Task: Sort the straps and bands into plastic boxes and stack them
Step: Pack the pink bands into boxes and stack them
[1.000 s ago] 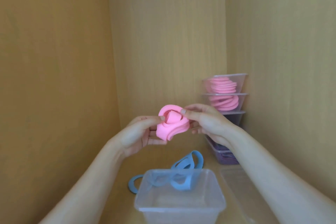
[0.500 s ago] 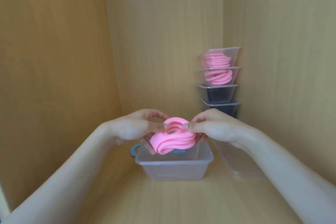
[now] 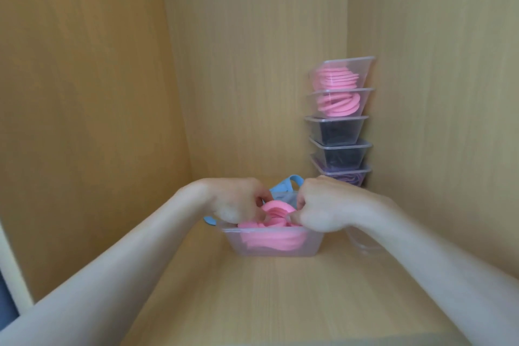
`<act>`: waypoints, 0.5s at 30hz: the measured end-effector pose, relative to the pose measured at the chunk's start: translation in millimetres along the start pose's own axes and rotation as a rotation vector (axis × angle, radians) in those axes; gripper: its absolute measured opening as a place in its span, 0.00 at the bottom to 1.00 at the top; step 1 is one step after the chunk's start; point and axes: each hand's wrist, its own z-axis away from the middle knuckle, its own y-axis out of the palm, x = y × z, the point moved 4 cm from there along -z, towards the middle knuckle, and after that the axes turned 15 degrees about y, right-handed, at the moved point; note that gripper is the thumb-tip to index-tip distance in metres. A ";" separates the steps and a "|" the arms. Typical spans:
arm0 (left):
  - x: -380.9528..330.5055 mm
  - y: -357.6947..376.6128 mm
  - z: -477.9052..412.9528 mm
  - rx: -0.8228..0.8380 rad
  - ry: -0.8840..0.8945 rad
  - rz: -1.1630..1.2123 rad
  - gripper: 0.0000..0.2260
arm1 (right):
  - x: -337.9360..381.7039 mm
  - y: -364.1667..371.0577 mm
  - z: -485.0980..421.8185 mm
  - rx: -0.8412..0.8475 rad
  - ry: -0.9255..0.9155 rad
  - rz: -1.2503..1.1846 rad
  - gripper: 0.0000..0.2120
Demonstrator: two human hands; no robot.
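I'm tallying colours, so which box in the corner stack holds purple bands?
The bottom box, just behind the right hand; the four boxes above it hold dark bands or pink bands.

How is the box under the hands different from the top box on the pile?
The front box stands on the shelf floor; the top box sits highest on a stack in the corner. The left hand and right hand hold a pink band in the front box; nobody touches the top box. Both are clear plastic and hold pink bands.
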 end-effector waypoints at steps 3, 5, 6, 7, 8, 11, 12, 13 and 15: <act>-2.1 0.0 -1.1 -0.041 -0.013 -0.087 0.15 | 4.9 -1.0 -3.9 0.079 -0.008 0.101 0.18; -0.1 -0.6 -1.7 -0.116 -0.023 -0.084 0.18 | 8.5 -1.4 -6.7 0.112 -0.013 0.147 0.16; 1.2 -1.0 -1.5 -0.161 -0.016 -0.071 0.18 | 9.7 -1.0 -8.3 0.125 -0.017 0.162 0.15; 2.2 -1.6 -0.5 -0.212 0.002 -0.067 0.17 | 10.3 -0.3 -10.0 0.133 -0.021 0.171 0.14; 2.5 -2.4 0.6 -0.268 0.031 -0.077 0.16 | 10.2 0.1 -11.5 0.136 -0.024 0.174 0.14; 3.4 -2.2 6.7 -0.428 0.136 -0.100 0.13 | 8.7 -0.2 -13.9 0.119 -0.039 0.153 0.17; 4.3 0.0 9.0 -0.457 0.167 -0.078 0.11 | 7.6 -0.8 -14.3 0.110 -0.041 0.135 0.18; 6.2 3.3 11.0 -0.471 0.190 -0.035 0.08 | 6.4 -1.1 -14.7 0.101 -0.040 0.115 0.19; 10.9 9.5 16.1 -0.485 0.199 0.088 0.03 | 4.0 -1.9 -14.6 0.090 -0.037 0.079 0.19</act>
